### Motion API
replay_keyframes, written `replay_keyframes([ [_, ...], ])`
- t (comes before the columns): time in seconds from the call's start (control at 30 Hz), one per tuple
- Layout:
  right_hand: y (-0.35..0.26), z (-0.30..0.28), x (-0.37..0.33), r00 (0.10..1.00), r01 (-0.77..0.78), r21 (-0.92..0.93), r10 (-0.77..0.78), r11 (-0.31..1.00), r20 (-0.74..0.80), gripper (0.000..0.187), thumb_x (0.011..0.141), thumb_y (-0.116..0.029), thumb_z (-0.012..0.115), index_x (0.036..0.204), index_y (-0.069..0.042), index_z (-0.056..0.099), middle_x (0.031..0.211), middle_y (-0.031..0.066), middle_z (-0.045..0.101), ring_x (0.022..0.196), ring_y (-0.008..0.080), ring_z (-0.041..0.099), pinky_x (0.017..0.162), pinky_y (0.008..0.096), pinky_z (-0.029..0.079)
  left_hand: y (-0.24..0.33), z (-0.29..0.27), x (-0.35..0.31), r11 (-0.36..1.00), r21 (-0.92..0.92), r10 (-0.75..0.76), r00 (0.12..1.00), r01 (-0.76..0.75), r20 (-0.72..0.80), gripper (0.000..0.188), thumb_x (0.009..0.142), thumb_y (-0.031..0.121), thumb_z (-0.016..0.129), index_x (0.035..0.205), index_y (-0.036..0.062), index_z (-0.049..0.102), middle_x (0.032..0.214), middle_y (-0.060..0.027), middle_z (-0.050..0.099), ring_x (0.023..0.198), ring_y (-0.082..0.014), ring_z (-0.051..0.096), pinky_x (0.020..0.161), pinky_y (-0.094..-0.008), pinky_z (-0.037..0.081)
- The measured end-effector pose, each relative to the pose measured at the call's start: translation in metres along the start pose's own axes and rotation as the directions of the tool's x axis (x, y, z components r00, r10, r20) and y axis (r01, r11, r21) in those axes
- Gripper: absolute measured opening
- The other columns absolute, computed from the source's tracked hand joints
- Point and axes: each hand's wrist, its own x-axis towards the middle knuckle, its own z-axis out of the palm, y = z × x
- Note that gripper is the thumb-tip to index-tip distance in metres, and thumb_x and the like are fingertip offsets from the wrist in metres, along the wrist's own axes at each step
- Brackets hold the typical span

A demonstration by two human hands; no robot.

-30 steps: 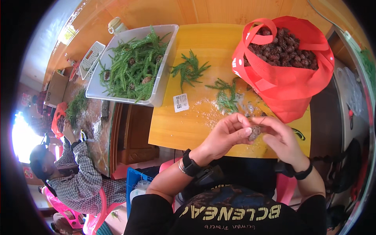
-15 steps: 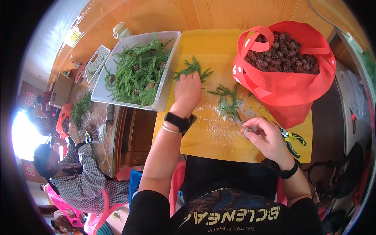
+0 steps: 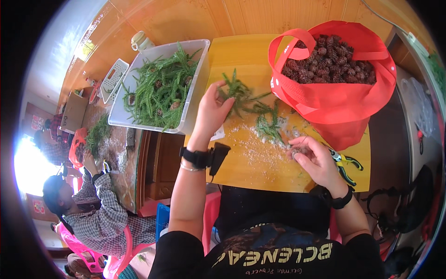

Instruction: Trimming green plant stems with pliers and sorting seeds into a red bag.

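My left hand (image 3: 213, 110) pinches an artificial green pine sprig (image 3: 238, 93) just above the yellow board (image 3: 232, 162). Its leafy tips spread to the right. A second green sprig (image 3: 268, 125) lies flat on the board between my hands, among scattered white flakes. At the right, my right hand (image 3: 317, 162) holds a small brown pine cone (image 3: 298, 151) between thumb and fingers, partly hidden by them. Beside that hand rest yellow-and-black pliers (image 3: 344, 163).
A clear plastic bin (image 3: 189, 109) of green sprigs stands at the left. At the back right sits a red bag (image 3: 341, 109) full of pine cones (image 3: 327, 60). A white lidded jar (image 3: 141, 41) is behind the bin. Another person (image 3: 102, 214) works at a table farther left.
My left hand has lifted the sprig off the board and turned, bringing it slightly right. My right hand stays in place with the pine cone.
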Motion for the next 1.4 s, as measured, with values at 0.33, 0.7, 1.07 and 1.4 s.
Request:
replay_keyframes([
  [0.33, -0.023, 0.011, 0.021, 0.996, 0.086, 0.065, -0.086, 0.994, 0.009, 0.018, 0.087, 0.001, 0.041, 0.104, 0.003, 0.048, 0.099, 0.0096, 0.056, 0.090, 0.0119, 0.054, 0.083, 0.0259, 0.044, -0.004, 0.009, -0.048, 0.923, -0.374, 0.026, 0.984, -0.091, -0.175, 0.036, 0.086, -0.004, 0.056, 0.120, 0.0006, 0.047, 0.100, -0.0094, 0.063, 0.098, -0.0146, 0.061, 0.082, -0.0245, 0.047],
  [0.7, -0.008, 0.021, 0.018, 0.986, 0.137, 0.074, -0.129, 0.988, -0.101, 0.009, 0.087, -0.004, 0.048, 0.094, 0.000, 0.051, 0.086, 0.0038, 0.057, 0.074, 0.0074, 0.050, 0.068, 0.0212, 0.041, 0.033, 0.002, -0.070, 0.475, -0.878, -0.075, 0.997, 0.064, 0.031, 0.047, 0.090, 0.007, 0.053, 0.133, 0.0017, 0.035, 0.099, -0.0134, 0.063, 0.084, -0.0137, 0.058, 0.079, -0.0265, 0.047],
  [1.07, -0.031, 0.014, 0.012, 0.913, 0.311, -0.347, -0.379, 0.885, -0.149, 0.025, 0.077, -0.007, 0.067, 0.075, -0.006, 0.042, 0.109, 0.0105, 0.055, 0.074, 0.0079, 0.042, 0.067, 0.0202, 0.035, 0.029, 0.013, -0.091, 0.458, -0.763, 0.127, 0.816, 0.457, 0.564, 0.051, 0.090, 0.011, 0.054, 0.135, 0.0020, 0.032, 0.093, -0.0113, 0.064, 0.088, -0.0127, 0.059, 0.082, -0.0236, 0.043],
  [1.4, -0.019, 0.018, 0.011, 0.993, 0.100, -0.162, -0.109, 0.982, -0.047, 0.028, 0.074, 0.000, 0.069, 0.073, -0.006, 0.042, 0.094, 0.0100, 0.060, 0.079, 0.0076, 0.052, 0.068, 0.0216, 0.042, 0.020, 0.032, -0.093, 0.429, -0.729, 0.092, 0.776, 0.534, 0.624, 0.077, 0.078, 0.026, 0.072, 0.137, -0.0003, 0.030, 0.091, -0.0085, 0.063, 0.091, -0.0176, 0.061, 0.086, -0.0291, 0.045],
])
